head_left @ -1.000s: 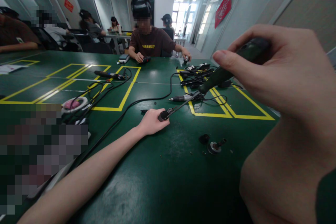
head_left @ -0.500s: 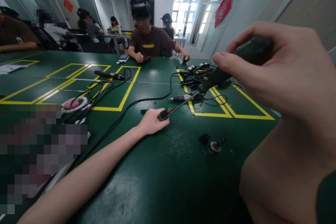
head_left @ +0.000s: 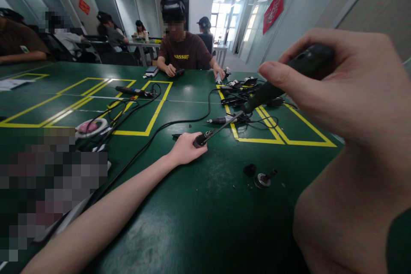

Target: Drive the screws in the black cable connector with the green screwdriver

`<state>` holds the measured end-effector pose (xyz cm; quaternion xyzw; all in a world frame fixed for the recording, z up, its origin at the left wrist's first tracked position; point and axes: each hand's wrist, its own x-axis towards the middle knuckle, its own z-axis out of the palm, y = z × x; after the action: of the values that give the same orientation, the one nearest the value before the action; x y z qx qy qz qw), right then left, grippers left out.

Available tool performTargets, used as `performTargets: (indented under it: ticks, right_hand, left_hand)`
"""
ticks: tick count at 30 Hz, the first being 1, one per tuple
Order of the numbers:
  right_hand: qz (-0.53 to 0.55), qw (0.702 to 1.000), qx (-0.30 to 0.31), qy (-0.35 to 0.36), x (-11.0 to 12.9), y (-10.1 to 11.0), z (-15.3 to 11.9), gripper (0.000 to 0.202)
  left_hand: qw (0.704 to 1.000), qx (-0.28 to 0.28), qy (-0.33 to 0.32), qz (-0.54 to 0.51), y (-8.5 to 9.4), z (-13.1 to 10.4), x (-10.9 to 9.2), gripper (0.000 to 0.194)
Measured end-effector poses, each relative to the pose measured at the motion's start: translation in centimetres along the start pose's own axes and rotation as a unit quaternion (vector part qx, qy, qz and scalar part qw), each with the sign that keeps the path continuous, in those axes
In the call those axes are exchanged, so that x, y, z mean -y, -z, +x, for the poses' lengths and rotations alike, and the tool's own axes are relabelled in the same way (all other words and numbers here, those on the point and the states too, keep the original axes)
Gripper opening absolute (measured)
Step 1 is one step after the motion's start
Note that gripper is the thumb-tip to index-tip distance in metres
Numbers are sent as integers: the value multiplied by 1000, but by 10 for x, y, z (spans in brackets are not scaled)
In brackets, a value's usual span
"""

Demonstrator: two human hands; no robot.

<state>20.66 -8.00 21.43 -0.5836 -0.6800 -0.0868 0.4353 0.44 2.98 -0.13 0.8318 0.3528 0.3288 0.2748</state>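
Observation:
My left hand (head_left: 186, 149) is closed around a black cylindrical part (head_left: 199, 140), resting at the middle of the green table (head_left: 205, 222). My right hand (head_left: 346, 81) looms large at the right, gripping the dark green handle of a screwdriver (head_left: 263, 96). The metal shaft slants down to the left, and its tip meets the black part at my left hand. Right of my left hand lie a small black cap (head_left: 249, 170) and a round metal piece with a shaft (head_left: 262, 180). Tiny bits are scattered beside them.
A black cable (head_left: 167, 124) runs across the table. Tangled black devices (head_left: 239, 94) and a grey-black tool (head_left: 221, 120) lie beyond my hands. At left are a white ring with pink (head_left: 91, 127) and another tool (head_left: 131, 91). A person (head_left: 184, 51) sits opposite.
The hand of the person opposite has moved slightly left, off a small dark object and onto a light-coloured one. My hands and the screwdriver look almost unmoved.

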Motion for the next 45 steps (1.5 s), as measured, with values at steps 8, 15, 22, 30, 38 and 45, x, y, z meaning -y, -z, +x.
performTargets:
  ticks: [8, 15, 22, 30, 38, 45]
  right_hand:
    - [-10, 1000, 17, 18, -2, 4, -1, 38]
    - [-6, 1000, 17, 3, 1, 3, -2, 33]
    - [12, 999, 33, 28, 3, 4, -3, 28]
    - [24, 999, 31, 2, 6, 6, -3, 22]
    - [19, 999, 31, 10, -1, 4, 0, 32]
    - [4, 1000, 24, 19, 0, 5, -2, 31]
  left_hand:
    - [1000, 3, 2, 10, 0, 0, 1, 26]
    - [1000, 2, -3, 9, -1, 0, 1, 26]
    - [1000, 6, 3, 11, 0, -1, -1, 25]
    - [1000, 2, 0, 11, 0, 0, -1, 28]
    - [1000, 1, 0, 11, 0, 0, -1, 28]
    - [1000, 1, -2, 11, 0, 0, 0, 27]
